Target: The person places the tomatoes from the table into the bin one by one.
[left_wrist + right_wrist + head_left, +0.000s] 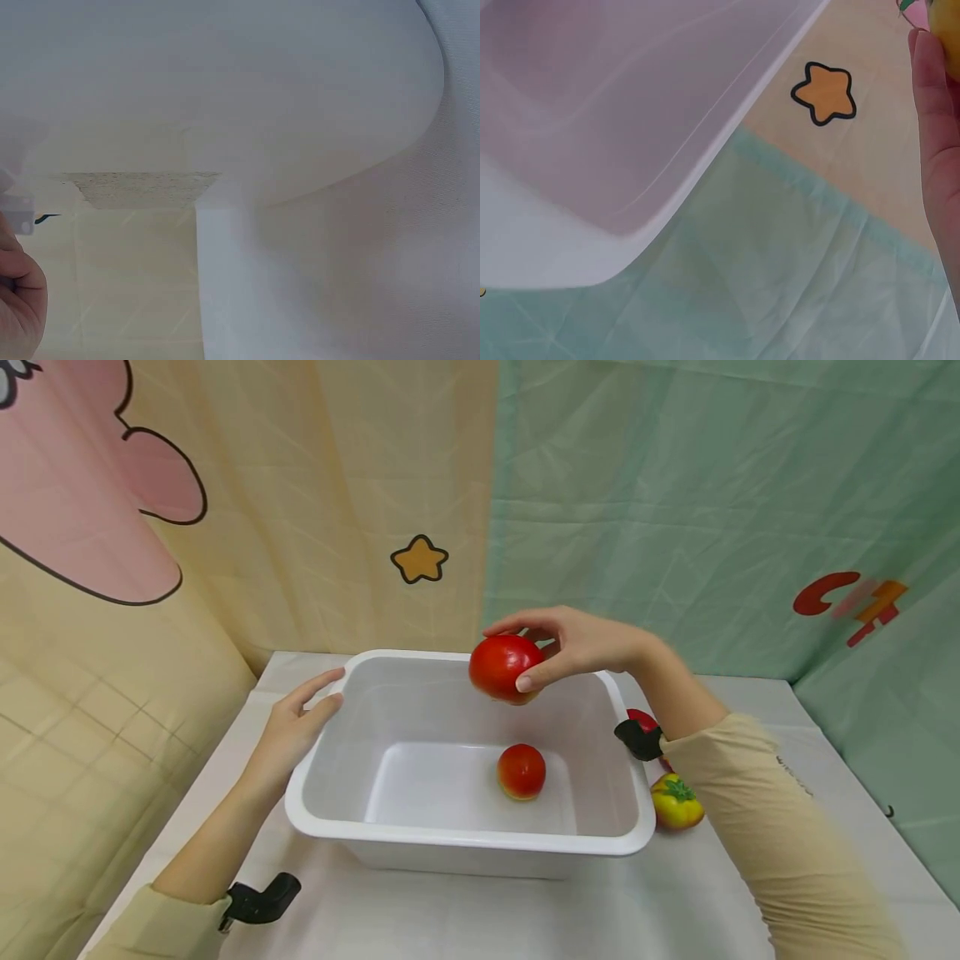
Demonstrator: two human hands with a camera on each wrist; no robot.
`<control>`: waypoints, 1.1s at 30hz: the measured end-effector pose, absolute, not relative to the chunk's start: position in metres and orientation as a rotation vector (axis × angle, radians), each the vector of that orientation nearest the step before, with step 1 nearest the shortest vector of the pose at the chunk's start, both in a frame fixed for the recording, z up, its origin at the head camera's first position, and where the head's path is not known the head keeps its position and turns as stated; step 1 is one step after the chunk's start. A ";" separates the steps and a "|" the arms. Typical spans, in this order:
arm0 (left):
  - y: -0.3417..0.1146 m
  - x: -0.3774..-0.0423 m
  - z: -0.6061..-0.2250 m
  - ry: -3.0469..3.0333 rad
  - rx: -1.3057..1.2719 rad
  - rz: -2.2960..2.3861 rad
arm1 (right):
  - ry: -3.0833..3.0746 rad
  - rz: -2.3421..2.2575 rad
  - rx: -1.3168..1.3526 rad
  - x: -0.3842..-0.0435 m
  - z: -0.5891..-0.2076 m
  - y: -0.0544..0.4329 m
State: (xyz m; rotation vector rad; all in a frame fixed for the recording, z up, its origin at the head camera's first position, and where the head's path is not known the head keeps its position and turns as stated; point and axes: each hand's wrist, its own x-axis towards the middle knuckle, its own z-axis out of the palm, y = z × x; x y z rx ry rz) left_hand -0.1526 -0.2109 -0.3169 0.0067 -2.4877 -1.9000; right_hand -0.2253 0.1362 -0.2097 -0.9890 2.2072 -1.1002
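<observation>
Op: Nearest first. What's there?

Eng: Black left-wrist mount (262, 903) by your left sleeve (161, 922). Past it, white-covered bench (465, 914), with a white tub (465, 837) standing on it between your hands.

Op: Right side?

Eng: Yellow pepper (677, 807), green stem, on the bench just outside the tub, nearer you than your right hand. Past it, a red item (642, 720), partly hidden near your right wrist; can't tell what it is.

Op: In the tub?

Eng: One red fruit (521, 772) on the tub floor, below your right hand and nearer you.

Op: Hands?

Eng: Left hand (297, 720) touches the tub's left rim, thumb and index apart; can't tell whether the other fingers curl under. Right hand (577, 646) pinches a second red fruit (498, 665) between thumb and fingers, raised above the tub floor. Paler underneath.

Op: Behind?

Eng: Cream-and-green curtain (637, 527) beyond your hands, orange star (420, 560) on it.
</observation>
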 end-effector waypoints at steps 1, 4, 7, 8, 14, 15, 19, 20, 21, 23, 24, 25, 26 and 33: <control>-0.211 -0.153 -0.317 -2.485 0.006 -1.905 | 2.201 -1.096 -0.994 -0.226 -0.210 0.133; -0.212 -0.153 -0.318 -2.482 0.008 -1.909 | 2.176 -1.091 -1.014 -0.227 -0.211 0.123; -0.212 -0.153 -0.319 -2.481 0.005 -1.910 | 2.163 -1.070 -1.040 -0.228 -0.213 0.113; -0.211 -0.152 -0.319 -2.482 0.004 -1.908 | 2.159 -1.064 -1.050 -0.228 -0.214 0.110; -0.211 -0.152 -0.318 -2.486 0.001 -1.887 | 2.155 -1.026 -1.121 -0.229 -0.221 0.093; -0.211 -0.151 -0.318 -2.486 0.001 -1.884 | 2.153 -1.022 -1.131 -0.230 -0.222 0.091; -0.212 -0.151 -0.318 -2.482 -0.001 -1.886 | 2.140 -1.000 -1.162 -0.231 -0.226 0.082; -0.212 -0.151 -0.318 -2.481 -0.002 -1.886 | 2.138 -0.993 -1.166 -0.231 -0.226 0.079; -0.212 -0.151 -0.318 -2.480 -0.003 -1.890 | 2.140 -0.987 -1.167 -0.231 -0.227 0.077; -0.212 -0.151 -0.319 -2.476 -0.002 -1.896 | 2.143 -0.975 -1.172 -0.232 -0.228 0.073; -0.212 -0.151 -0.319 -2.474 -0.001 -1.898 | 2.146 -0.972 -1.174 -0.232 -0.228 0.071; -0.212 -0.151 -0.319 -2.472 -0.005 -1.901 | 2.147 -0.971 -1.175 -0.232 -0.229 0.069; -0.213 -0.151 -0.319 -2.471 -0.005 -1.905 | 2.149 -0.970 -1.177 -0.232 -0.229 0.068; -0.212 -0.152 -0.318 -2.487 -0.003 -1.890 | 2.146 -0.976 -1.211 -0.234 -0.234 0.056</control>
